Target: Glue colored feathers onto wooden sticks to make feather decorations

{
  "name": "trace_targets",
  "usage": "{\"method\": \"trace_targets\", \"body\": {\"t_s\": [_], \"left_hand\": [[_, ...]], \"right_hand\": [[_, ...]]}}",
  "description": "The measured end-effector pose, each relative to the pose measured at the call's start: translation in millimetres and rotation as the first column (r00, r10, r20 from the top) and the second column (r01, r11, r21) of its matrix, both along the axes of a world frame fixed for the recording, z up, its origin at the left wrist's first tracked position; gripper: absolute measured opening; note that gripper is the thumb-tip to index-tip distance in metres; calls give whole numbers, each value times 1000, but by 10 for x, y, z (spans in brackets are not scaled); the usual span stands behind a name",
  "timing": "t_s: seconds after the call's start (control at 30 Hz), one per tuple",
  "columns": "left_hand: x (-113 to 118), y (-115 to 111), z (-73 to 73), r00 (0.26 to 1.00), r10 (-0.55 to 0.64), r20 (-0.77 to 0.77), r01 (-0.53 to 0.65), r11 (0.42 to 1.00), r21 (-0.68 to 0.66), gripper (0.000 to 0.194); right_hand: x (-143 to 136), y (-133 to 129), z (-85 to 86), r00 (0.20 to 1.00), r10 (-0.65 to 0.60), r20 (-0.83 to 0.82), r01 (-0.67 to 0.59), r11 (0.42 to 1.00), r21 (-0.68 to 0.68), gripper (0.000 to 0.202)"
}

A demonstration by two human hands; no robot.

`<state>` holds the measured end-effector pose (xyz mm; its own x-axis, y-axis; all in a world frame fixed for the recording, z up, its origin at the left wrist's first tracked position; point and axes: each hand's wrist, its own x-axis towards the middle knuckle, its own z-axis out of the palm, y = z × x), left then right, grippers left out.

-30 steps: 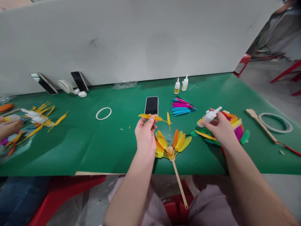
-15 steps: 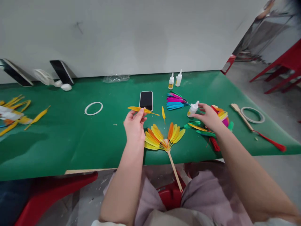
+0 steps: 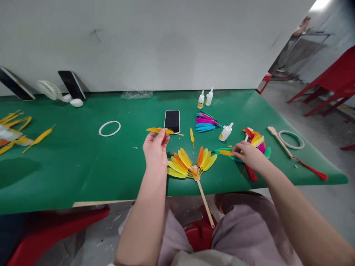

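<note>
My left hand (image 3: 157, 147) pinches an orange-yellow feather (image 3: 154, 130), held level in front of the phone (image 3: 172, 120). On the right, my right hand (image 3: 246, 152) has its fingers closed on another orange-yellow feather (image 3: 225, 152), beside a pile of colourful feathers (image 3: 257, 140). Between my arms lies a feather fan (image 3: 183, 162), with yellow and orange feathers spread on both sides and its wooden handle (image 3: 205, 203) sticking out over the table edge. A single small yellow feather (image 3: 192, 136) rests above the fan. Just beyond my right hand stands a white glue bottle (image 3: 226, 132).
Two more glue bottles (image 3: 200, 99) stand behind blue and pink feathers (image 3: 206, 122). A white ring (image 3: 110, 128) lies left; a wooden handle with a red tassel (image 3: 280, 140) and another ring (image 3: 291, 139) lie right. A small fan (image 3: 50, 89) and phones lean at the back left.
My right hand has let go of the glue bottle, which now stands on the table, and has come nearer to take hold of a feather. My left hand still holds its feather.
</note>
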<state>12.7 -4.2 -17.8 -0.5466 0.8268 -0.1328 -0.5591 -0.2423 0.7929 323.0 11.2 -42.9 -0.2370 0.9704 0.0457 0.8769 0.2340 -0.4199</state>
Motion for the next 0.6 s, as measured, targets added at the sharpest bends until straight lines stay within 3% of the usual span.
{"method": "trace_targets", "body": {"t_s": [0.07,0.17,0.27,0.37,0.5,0.6], "left_hand": [[-4,2,-7,1000,0,9,0,1000,22,20],[14,4,-4,1000,2,21,-2,1000,25,20],[62,-1,6,1000,-18,11,18,1000,15,20],[119,-13,-1,992,-116,-45,116,993,-14,21],[191,-28,-33,933,-341,-115,332,939,-88,23],[232,-38,-35,897,-427,-118,414,903,-117,24]], "right_hand": [[43,-12,146,997,-11,-72,13,1000,28,20],[55,-65,415,938,-138,-318,181,978,108,20],[-103,-110,643,614,-241,-751,404,914,36,21],[-402,-110,736,390,-207,-897,340,938,-69,41],[-810,-54,613,193,-267,-944,156,958,-239,20],[-1007,-12,439,130,-325,-937,67,946,-318,20]]}}
